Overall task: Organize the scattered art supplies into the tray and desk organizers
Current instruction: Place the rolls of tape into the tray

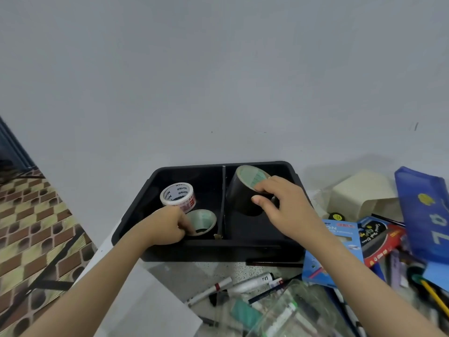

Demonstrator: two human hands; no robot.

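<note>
Pale grey wall fills the upper view. Below it I see a speckled tabletop (184, 268) carrying a black plastic tray (243, 249), split by a thin upright divider (223, 203).

My operator's right hand (281, 207) grips a large black tape roll (245, 195) in the right compartment, thumb on its matte side and fingers over the pale green cardboard core. The roll is tilted, and I cannot tell whether it touches the tray floor. The left hand (167, 227) hooks its fingers into the core of a smaller black roll (201, 222) lying flat in the left compartment. A glossy white tape roll (178, 197) with red print leans just behind it.

I judge the risks as these:
- If the tilted roll is let go on its curved edge, it may wheel against the divider.
- If the flat roll is shifted, it could nudge the leaning white one over.

Smooth markers (243, 285) and slick blue packets (340, 239) lie loose outside the tray.
</note>
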